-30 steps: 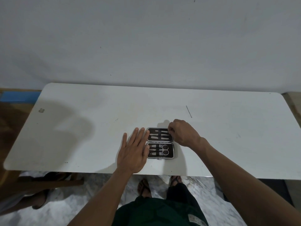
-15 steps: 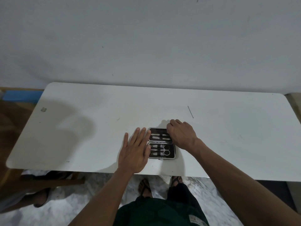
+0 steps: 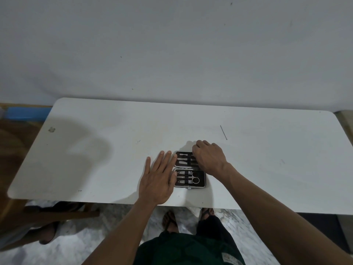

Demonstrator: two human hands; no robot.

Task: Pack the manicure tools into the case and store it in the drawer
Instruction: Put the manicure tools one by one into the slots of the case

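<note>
A small black manicure case with a silver rim lies open and flat on the white table, near the front edge. Its near half holds clippers and scissors; its far half holds slim metal tools. My left hand lies flat, fingers spread, against the case's left side. My right hand is curled over the far half's right end, fingertips on the tools or rim; what they pinch is hidden. No drawer is visible.
A thin dark line, a stick or a scratch, lies on the table beyond my right hand. A wooden chair or bench and another person's foot are at the lower left. A grey wall rises behind the table.
My right hand has slid slightly further over the far half of the case. My left hand stays flat beside the case. The case has not moved.
</note>
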